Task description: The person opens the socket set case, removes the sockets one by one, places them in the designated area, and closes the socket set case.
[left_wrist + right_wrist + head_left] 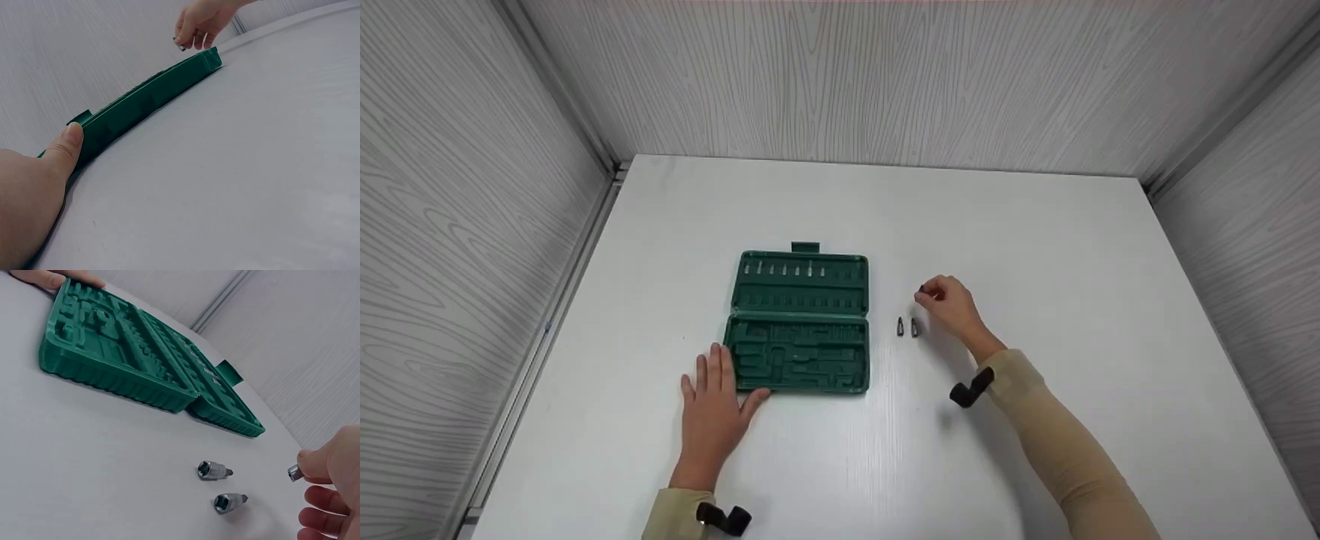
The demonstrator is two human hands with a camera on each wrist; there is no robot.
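A green plastic tool case [869,352] lies unfolded on the table. My left hand [712,420] rests at its near left corner, fingers straight along the left side and thumb against the front wall, as the left wrist view also shows. To the right of the case, my right hand [952,307] pinches a small silvery bit socket [294,472] between thumb and index finger, above the tabletop; most of it is hidden by the fingers. Below that hand lie two bit sockets [212,470] side by side, their square openings facing the near side.
Several small silver bits [784,270] sit in a row in the far half of the case, toward its left. A latch tab [805,247] sticks out from the far edge. Pale wood-grain panels [870,82] wall the white table [1005,225] at the back and sides.
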